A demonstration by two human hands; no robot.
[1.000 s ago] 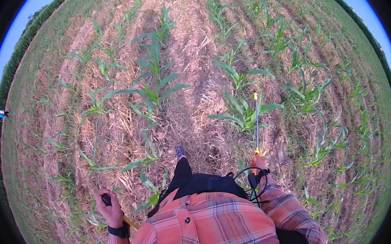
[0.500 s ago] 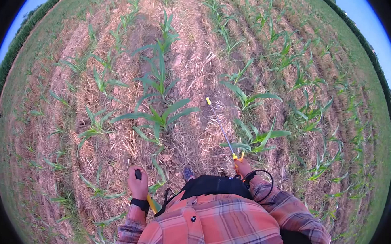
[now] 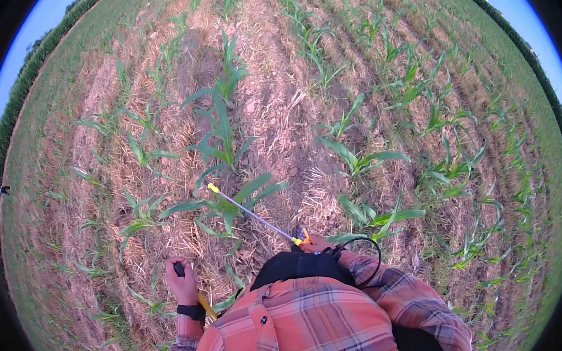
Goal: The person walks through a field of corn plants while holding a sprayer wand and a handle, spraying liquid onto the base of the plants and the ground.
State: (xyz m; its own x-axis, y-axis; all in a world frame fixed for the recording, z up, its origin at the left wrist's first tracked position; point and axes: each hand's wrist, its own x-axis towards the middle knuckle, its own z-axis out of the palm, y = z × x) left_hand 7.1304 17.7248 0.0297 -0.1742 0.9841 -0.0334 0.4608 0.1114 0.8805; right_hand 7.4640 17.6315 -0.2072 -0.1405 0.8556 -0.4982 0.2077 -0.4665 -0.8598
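Curled fingers of the right hand (image 3: 317, 243) grasp the grip end, the sensible hold, of a seemingly light, stiff spray wand (image 3: 254, 217) slanting forward-left beyond them; the left hand (image 3: 183, 284) fists a black handle (image 3: 179, 269).

Materials and finishes
Wand (image 3: 253, 218): thin smooth metal, yellow plastic tip. Shirt (image 3: 316, 321): soft matt plaid cloth. Ground (image 3: 283, 104): rough dry straw.

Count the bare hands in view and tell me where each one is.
2. The left hand grips a black handle at lower left; the right hand holds a thin silver yellow-tipped wand at centre. None seems hidden.
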